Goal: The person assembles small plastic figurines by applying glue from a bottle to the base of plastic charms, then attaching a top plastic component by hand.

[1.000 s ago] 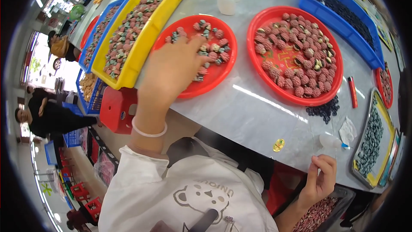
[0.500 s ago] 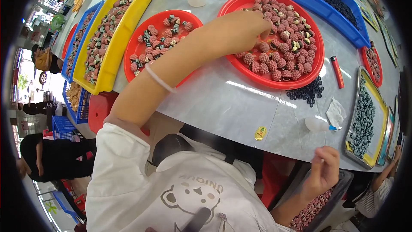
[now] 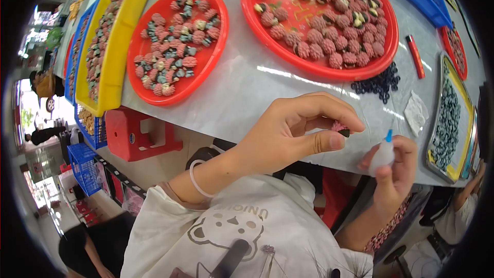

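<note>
In front of my body, above the near table edge, my left hand (image 3: 303, 131) pinches a small pink knobbly piece (image 3: 337, 125) with a dark part on its underside. To its right my right hand (image 3: 399, 170) is wrapped round a small white squeeze bottle (image 3: 382, 160), its blue nozzle pointing up, a short distance from the piece. Beyond both hands lies a large round red tray (image 3: 309, 71) full of similar pink pieces, several with dark or cream parts. Loose dark blue rings (image 3: 378, 85) are heaped against its near rim.
A smaller red tray (image 3: 203, 85) of pink and grey-green pieces stands left, beside a yellow bin (image 3: 114, 59). To the right are a red tube-shaped object (image 3: 415, 56), a crumpled white tissue (image 3: 416, 112) and a metal-edged tray (image 3: 458, 123) of dark rings. A red stool (image 3: 131, 134) stands below left.
My left hand has come back from the large red tray with a pink piece. My right hand, empty before, has taken the squeeze bottle off the table. The view has shifted.
</note>
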{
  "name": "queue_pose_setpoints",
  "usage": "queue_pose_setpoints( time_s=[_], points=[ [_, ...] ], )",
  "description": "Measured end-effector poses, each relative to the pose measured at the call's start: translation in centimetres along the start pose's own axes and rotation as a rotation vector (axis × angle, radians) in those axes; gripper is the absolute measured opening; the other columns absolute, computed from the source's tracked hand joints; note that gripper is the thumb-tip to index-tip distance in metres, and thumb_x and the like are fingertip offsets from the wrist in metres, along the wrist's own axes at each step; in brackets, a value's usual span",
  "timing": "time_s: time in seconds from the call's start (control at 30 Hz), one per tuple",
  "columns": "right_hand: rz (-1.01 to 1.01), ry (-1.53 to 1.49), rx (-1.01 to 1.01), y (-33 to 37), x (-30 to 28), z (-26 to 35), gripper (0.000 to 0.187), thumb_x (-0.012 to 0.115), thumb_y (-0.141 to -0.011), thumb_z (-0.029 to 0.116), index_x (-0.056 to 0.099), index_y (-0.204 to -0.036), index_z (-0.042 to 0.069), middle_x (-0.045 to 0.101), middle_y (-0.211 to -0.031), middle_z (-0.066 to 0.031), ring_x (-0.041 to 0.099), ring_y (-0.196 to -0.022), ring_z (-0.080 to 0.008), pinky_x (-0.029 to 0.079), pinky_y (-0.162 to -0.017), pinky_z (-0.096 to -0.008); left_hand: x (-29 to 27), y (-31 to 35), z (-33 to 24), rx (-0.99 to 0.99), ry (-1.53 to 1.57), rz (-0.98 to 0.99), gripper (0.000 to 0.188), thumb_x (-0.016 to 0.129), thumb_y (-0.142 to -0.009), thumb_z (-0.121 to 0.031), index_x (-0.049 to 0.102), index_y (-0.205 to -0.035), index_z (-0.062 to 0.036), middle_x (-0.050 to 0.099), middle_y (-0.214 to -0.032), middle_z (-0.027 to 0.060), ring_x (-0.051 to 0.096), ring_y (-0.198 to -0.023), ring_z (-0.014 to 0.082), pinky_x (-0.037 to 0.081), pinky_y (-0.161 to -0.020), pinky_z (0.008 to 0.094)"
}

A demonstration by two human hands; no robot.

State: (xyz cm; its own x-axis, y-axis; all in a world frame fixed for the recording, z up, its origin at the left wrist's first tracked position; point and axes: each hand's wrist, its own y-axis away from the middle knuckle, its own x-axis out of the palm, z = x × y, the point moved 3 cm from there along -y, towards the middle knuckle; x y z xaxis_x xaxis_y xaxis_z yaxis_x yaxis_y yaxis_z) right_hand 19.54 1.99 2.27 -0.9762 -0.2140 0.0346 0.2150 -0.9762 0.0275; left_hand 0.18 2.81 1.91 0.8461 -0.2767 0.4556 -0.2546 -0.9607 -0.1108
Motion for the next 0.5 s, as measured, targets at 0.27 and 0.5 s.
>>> queue_pose_setpoints(
  time_s=[0.27,0.5],
  points=[
    [-0.273,0.187,-0.244,-0.5,-2.4,3.2,0.052,0.072,-0.063,0.033,0.047,-0.091,-0.003,0.054,-0.083,-0.0186,0.052,-0.075,-0.0199,0.041,-0.067,-0.0256,0.6,0.1,2.0,-0.188,0.146,-0.120,0.032,0.062,-0.075,-0.020,0.049,-0.095,0.0012,0.052,-0.094,0.0146,0.057,-0.080,0.0206,0.047,-0.063,0.0249],
    [-0.162,0.201,-0.293,-0.8,-2.3,3.0,0.047,0.058,-0.075,0.038,0.047,-0.094,-0.003,0.049,-0.085,-0.0158,0.047,-0.081,-0.0200,0.037,-0.071,-0.0256,0.6,0.2,2.5,-0.137,0.068,-0.135,0.037,0.061,-0.075,-0.028,0.049,-0.095,0.0003,0.053,-0.089,0.0144,0.056,-0.073,0.0177,0.045,-0.058,0.0229]
  ],
)
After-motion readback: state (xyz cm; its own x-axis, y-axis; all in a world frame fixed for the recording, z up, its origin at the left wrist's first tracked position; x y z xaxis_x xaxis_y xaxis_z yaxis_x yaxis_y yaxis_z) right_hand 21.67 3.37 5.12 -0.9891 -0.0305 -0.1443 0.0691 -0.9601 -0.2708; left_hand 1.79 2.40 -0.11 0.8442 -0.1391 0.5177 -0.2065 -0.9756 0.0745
